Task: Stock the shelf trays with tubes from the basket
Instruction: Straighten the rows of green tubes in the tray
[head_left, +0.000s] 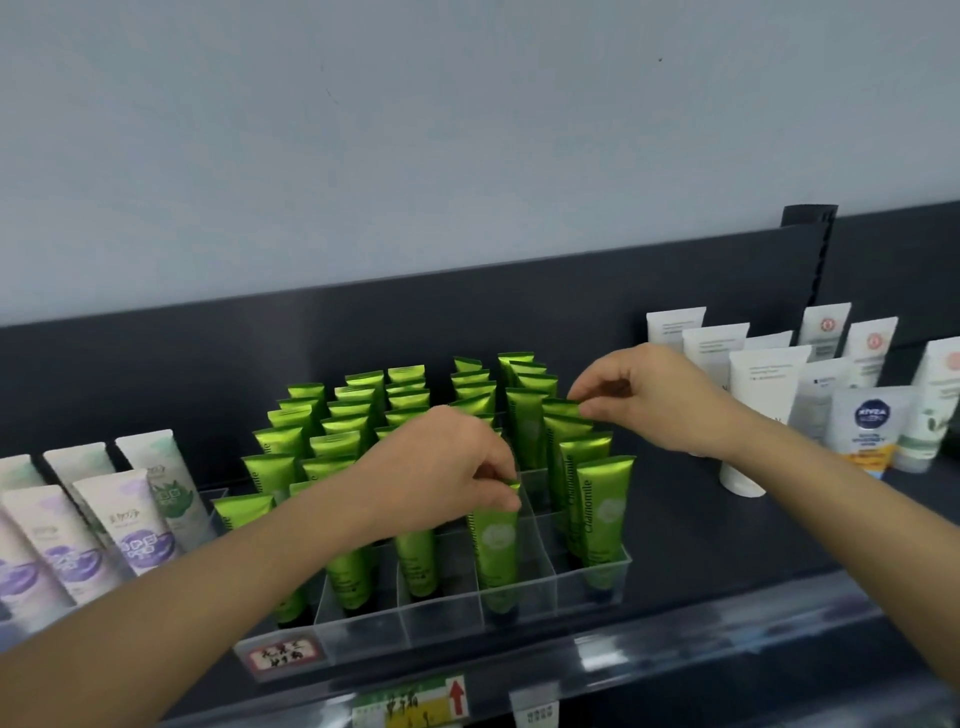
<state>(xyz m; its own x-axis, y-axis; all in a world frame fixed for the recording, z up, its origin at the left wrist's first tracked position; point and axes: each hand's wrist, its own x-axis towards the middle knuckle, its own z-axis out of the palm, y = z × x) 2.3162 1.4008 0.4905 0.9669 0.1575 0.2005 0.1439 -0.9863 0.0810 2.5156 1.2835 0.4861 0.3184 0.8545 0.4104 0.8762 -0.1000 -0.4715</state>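
Observation:
A clear divided tray (519, 618) on the dark shelf holds several rows of upright green tubes (343, 441). My left hand (447, 467) pinches the crimped top of a green tube (496, 551) standing in a front compartment. Farther back on the right, my right hand (649, 400) pinches the top edge of another green tube (563, 410) in the right-hand row. Some compartments behind the front tube stand without tubes. No basket is in view.
White and purple tubes (124, 519) stand to the left of the tray. To the right stand white tubes (758, 395) and a Nivea tube (867, 431). The shelf's front rail (675, 654) carries price labels, and the dark back panel (363, 332) rises behind.

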